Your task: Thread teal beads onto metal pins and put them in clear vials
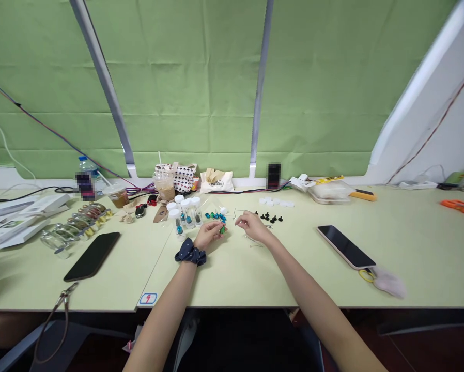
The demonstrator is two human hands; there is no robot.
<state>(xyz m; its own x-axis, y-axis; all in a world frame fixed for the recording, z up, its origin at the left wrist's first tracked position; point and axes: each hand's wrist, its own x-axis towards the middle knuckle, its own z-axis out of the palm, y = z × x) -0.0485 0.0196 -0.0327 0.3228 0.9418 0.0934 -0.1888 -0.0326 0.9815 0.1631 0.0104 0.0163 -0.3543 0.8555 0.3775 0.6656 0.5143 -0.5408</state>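
2 bare hands work close together in front of you, low over the pale green table (232,281). Your left hand (209,235), with a navy polka-dot scrunchie (190,253) around its wrist, has its fingers closed on a small green-and-blue beaded piece (222,229), which sits at the fingertips and is too small to show in detail. Your right hand (253,227) is just beside it, with its fingertips (237,222) drawn together and pointing toward the left hand; you cannot tell whether they hold anything. Thin metal pins (255,245) lie on the table just below your right hand. Loose blue and green beads (214,216) lie just ahead of your left hand, while small black pieces (271,218) sit ahead of your right, with white discs (274,202) beyond them. Clear vials with white caps (183,214) stand grouped left of the beads. Farther out, a black smartphone (92,256) lies on your left near a row of glass jars (71,232), and a second smartphone (346,247) lies on your right.
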